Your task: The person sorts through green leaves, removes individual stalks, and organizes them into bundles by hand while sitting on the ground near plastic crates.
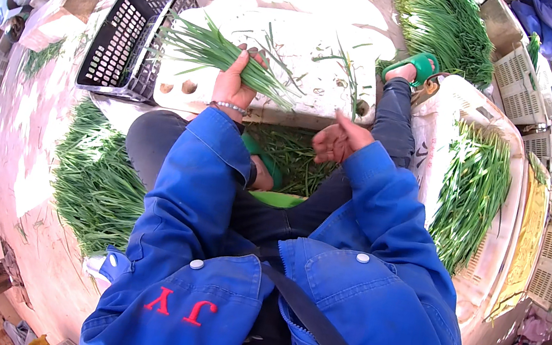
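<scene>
My left hand is closed around a bunch of long green chives, held above a white foam block. The cut ends point right, and the leaf tips fan out to the left. Loose chive stalks lie on the right part of the block, with more scraps beside the bunch. My right hand hovers by the block's near edge, palm turned inward and fingers loosely bent apart. Nothing shows in it. Between my legs, below the block, trimmed green scraps cover the ground.
A black plastic crate stands left of the block. Chive heaps lie at my left and far right. On my right, a white foam box holds chives. Beige crates line the right side.
</scene>
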Tool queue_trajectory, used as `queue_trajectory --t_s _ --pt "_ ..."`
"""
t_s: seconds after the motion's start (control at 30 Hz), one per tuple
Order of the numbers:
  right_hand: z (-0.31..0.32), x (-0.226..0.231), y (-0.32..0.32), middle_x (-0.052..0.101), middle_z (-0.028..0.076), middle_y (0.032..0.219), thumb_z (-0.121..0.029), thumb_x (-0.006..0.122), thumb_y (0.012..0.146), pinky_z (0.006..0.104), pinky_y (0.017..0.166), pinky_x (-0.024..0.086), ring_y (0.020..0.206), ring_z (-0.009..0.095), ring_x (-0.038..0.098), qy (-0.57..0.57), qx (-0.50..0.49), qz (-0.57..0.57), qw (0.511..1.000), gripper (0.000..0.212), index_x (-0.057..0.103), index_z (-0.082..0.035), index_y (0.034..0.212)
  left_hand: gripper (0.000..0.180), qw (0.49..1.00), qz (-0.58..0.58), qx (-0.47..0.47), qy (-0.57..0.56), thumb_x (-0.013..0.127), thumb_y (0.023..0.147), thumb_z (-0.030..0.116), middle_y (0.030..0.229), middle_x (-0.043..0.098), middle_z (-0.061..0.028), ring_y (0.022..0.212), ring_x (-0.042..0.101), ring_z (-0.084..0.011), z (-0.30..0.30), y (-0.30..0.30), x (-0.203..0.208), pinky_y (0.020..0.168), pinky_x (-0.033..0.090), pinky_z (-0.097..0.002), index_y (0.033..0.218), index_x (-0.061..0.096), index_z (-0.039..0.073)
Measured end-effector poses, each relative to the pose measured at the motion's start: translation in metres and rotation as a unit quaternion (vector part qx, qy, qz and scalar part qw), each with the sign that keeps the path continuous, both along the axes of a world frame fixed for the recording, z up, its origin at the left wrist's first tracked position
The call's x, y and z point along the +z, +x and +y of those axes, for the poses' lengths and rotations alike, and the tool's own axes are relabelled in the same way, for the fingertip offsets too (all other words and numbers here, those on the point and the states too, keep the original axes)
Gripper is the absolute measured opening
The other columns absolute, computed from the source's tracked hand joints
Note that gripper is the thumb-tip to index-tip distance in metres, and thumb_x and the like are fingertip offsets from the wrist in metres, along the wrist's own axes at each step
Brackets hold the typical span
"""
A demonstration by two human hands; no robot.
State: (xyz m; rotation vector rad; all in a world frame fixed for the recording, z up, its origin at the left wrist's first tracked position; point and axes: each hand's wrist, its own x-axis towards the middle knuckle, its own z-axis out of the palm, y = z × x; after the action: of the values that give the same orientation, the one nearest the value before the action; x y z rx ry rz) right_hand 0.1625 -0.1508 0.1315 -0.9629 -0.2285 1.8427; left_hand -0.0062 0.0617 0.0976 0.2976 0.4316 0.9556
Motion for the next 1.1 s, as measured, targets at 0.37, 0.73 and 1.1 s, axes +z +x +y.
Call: queue_trajectory --t_s 0.37,0.73,1.1 --pt "0.045 -0.028 -0.048 0.061 0.009 0.089 -0.024 0.068 0.079 0.0293 0.074 0.048 0.084 0.016 0.059 0.099 0.08 -0.265 0.956 0.039 0.055 -0.001 0.107 0.023 0.986 0.087 -0.115 0.086 0.056 0.085 0.003 0.09 0.062 -0.014 0.085 0.062 -0.0257 -0.068 0.014 0.043 0.074 0.053 -0.037 0.108 0.052 -0.001" --pt "0.031 -0.032 -0.013 0.052 0.011 0.115 -0.01 0.068 0.077 0.0333 0.091 0.042 0.108 0.018 0.051 0.234 0.051 -0.235 0.942 0.064 0.035 0.001 0.131 0.026 0.945 0.148 -0.229 0.179 0.054 0.089 0.018 0.069 0.052 -0.0029 0.054 0.047 -0.0118 -0.078 0.004 0.046 0.051 0.04 -0.0258 0.11 0.052 0.003" --pt "0.031 0.027 -0.011 0.065 0.004 0.087 -0.009 0.069 0.077 0.0251 0.068 0.047 0.076 0.01 0.059 0.228 -0.206 -0.314 0.899 0.023 0.064 -0.001 0.099 0.015 0.887 0.227 -0.324 0.239 0.054 0.09 0.022 0.062 0.053 -0.0032 0.053 0.049 -0.0116 -0.116 0.011 0.024 0.049 0.04 -0.0246 0.086 0.054 0.006"
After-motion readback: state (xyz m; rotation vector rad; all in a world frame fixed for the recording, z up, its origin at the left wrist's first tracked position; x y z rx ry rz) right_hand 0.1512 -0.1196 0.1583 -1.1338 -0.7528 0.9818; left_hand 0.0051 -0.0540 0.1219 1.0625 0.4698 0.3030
